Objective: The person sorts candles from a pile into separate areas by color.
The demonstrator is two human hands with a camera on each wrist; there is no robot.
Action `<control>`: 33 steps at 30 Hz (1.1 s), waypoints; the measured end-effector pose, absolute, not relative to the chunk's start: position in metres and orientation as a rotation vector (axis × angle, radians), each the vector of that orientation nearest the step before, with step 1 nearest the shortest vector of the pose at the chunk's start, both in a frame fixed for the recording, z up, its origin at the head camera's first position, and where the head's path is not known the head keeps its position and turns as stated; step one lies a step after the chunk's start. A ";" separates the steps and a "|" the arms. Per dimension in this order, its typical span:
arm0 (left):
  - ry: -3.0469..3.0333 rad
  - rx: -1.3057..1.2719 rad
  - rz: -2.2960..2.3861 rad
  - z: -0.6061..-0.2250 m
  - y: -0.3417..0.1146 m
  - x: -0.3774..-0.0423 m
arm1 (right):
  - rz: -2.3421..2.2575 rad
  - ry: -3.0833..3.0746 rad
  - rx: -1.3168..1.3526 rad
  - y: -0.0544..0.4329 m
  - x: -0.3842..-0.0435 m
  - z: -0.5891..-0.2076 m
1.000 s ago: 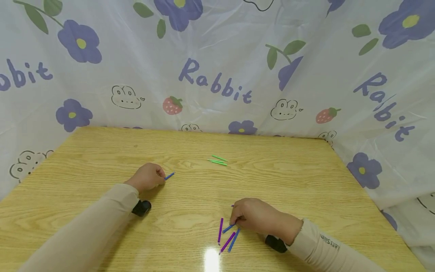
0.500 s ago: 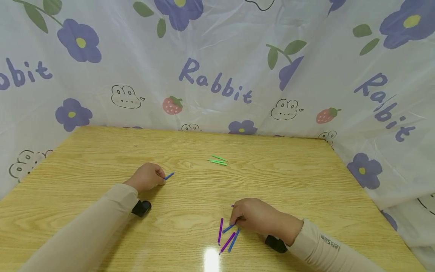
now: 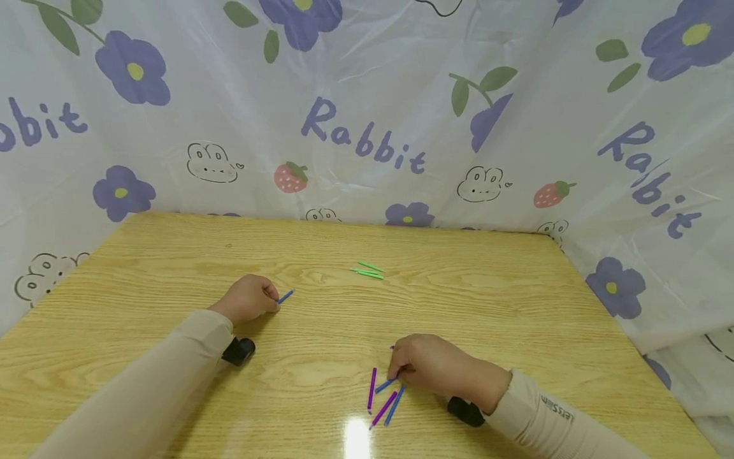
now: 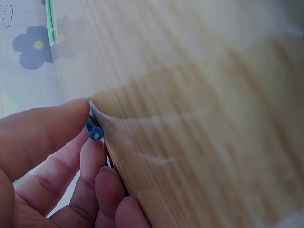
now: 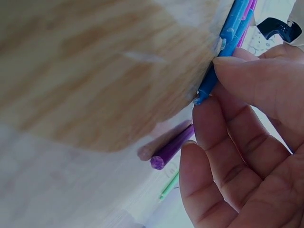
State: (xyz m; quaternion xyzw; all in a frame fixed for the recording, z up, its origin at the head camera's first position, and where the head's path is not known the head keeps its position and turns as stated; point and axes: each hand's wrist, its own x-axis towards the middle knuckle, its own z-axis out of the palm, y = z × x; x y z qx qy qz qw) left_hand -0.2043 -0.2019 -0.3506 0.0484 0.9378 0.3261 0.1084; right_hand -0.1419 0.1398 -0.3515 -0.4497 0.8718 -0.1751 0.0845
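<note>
Since a second ago, both hands are staying put. Toward ten o'clock on the table (image 3: 487, 287), the left hand (image 3: 246, 299) is pinching a slim blue stick (image 3: 286, 296); toward four, the right hand (image 3: 432, 364) is keeping its grip on another blue stick (image 3: 385, 386), with purple sticks (image 3: 372, 390) lying just beside. Wood is stretching toward the three o'clock edge; green sticks (image 3: 369, 274) are lying at twelve.

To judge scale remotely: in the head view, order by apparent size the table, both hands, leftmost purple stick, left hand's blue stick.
Table
Right hand, helped by being nearer
Left hand
Leftmost purple stick
Blue stick, counting only the part outside the hand
</note>
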 end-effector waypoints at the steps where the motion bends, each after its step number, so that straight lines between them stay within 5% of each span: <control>1: 2.758 0.146 0.959 -0.351 -0.202 -0.205 | -0.520 2.600 -1.345 0.140 -0.142 -0.351; 33: 2.735 0.161 0.997 -0.348 -0.214 -0.199 | -0.461 2.589 -1.359 0.139 -0.142 -0.348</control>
